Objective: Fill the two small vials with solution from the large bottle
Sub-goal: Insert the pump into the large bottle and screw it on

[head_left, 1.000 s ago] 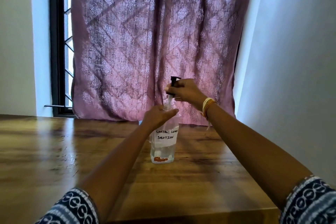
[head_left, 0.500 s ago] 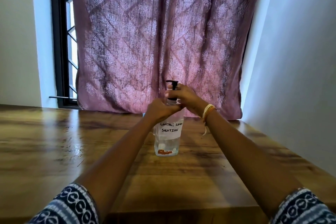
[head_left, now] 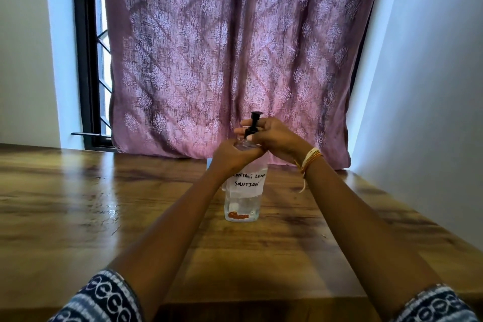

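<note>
A large clear bottle (head_left: 243, 206) with a white handwritten label "contact lens solution" stands upright on the wooden table (head_left: 104, 217), with a little liquid at its bottom. My left hand (head_left: 230, 157) grips its shoulder and neck. My right hand (head_left: 274, 136) is closed around the black pump top (head_left: 253, 125), which sits down on the neck. A small pale blue thing (head_left: 209, 163) peeks out behind my left wrist; I cannot tell what it is. No small vials are clearly visible.
A mauve patterned curtain (head_left: 235, 60) hangs right behind the bottle over a window with a black frame (head_left: 83, 60). A white wall (head_left: 431, 112) bounds the table's right side. The table's front edge lies between my forearms.
My right hand has come down with the black pump top, from raised above the bottle to seated on the neck. The camera has tilted slightly; the bottle stays in place.
</note>
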{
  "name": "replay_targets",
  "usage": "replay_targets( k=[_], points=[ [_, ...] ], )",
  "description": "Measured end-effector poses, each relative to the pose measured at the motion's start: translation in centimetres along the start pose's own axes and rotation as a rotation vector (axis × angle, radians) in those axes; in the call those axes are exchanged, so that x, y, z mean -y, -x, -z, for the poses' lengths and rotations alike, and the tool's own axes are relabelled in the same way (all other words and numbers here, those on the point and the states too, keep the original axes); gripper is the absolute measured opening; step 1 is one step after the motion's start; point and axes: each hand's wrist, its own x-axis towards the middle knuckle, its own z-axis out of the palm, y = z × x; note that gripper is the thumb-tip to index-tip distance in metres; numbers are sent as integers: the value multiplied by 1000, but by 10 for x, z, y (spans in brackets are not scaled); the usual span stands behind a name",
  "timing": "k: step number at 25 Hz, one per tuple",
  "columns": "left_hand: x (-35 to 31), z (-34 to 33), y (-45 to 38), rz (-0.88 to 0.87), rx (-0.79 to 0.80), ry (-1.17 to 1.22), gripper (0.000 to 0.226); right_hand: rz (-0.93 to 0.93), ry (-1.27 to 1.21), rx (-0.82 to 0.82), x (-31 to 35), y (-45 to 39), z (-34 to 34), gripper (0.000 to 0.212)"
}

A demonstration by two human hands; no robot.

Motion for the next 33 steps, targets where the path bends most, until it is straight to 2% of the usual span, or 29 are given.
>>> replay_targets(
  k=[1, 3, 5, 6, 7, 9, 10, 12, 16, 20, 24, 26, 28, 30, 32, 33],
  points=[
    [1, -1, 0, 11, -5, 13, 35, 17, 2, -1, -1, 1, 6, 35],
    [3, -2, 0, 13, -4, 22, 40, 68, 183, -151, -3, 1, 3, 26],
    [2, 0, 1, -1, 14, 19, 31, 99, 402, -350, -9, -5, -9, 40],
    [1, 1, 0, -3, 20, 16, 29, 85, 482, -391, -9, -8, -15, 48],
    [0, 1, 0, 4, 26, 18, 29, 82, 509, -349, -7, -11, -17, 48],
    [-1, 0, -1, 25, 23, -3, 28, 7, 257, -146, 0, -9, -11, 26],
    [0, -1, -1, 25, 14, -20, 28, -33, 123, -67, 3, -6, -5, 23],
    [2, -2, -1, 21, -3, -25, 36, -10, 20, 6, 2, -3, 10, 32],
    [5, -1, -3, 28, -2, 2, 48, 83, 207, -148, 0, -2, 13, 28],
    [6, -1, -4, 16, 4, 11, 43, 112, 201, -278, 2, 3, 2, 23],
    [2, -1, 0, 14, 25, -7, 58, 129, 192, -435, -5, 6, -11, 27],
    [0, 1, -1, 21, 50, -6, 64, 129, 181, -422, -8, 8, -13, 27],
    [-1, 5, -1, 35, 131, -68, 74, 115, 198, -334, -10, 9, -13, 44],
    [4, 15, 6, 60, 279, -131, 97, 50, 132, -277, -17, 17, -14, 54],
    [20, 27, 19, 110, 371, -169, 107, 11, -66, -241, -29, 32, -15, 37],
    [30, 32, 27, 123, 388, -224, 100, -19, -126, -223, -41, 39, -16, 29]
  ],
)
